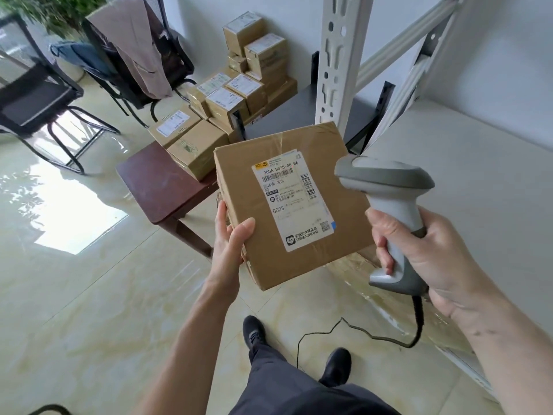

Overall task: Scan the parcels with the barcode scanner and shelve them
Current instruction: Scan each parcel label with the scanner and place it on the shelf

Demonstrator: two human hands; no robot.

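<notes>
My left hand (232, 238) grips the lower left corner of a brown cardboard parcel (260, 202), held in front of me with its white shipping label (294, 199) facing up. My right hand (425, 250) holds the handle of a grey barcode scanner (389, 187), fingers curled round it. The scanner's head sits at the parcel's right edge, pointing left toward the label. Its black cable (417, 322) runs down to the floor. A white shelf board (466, 187) lies to the right.
Several more taped parcels (236, 94) are stacked on a dark low table (158, 187) and against the wall behind it. A white perforated shelf post (338, 61) rises at centre right. Black chairs (39, 106) with clothes stand at the left. My feet are on the glossy tiled floor.
</notes>
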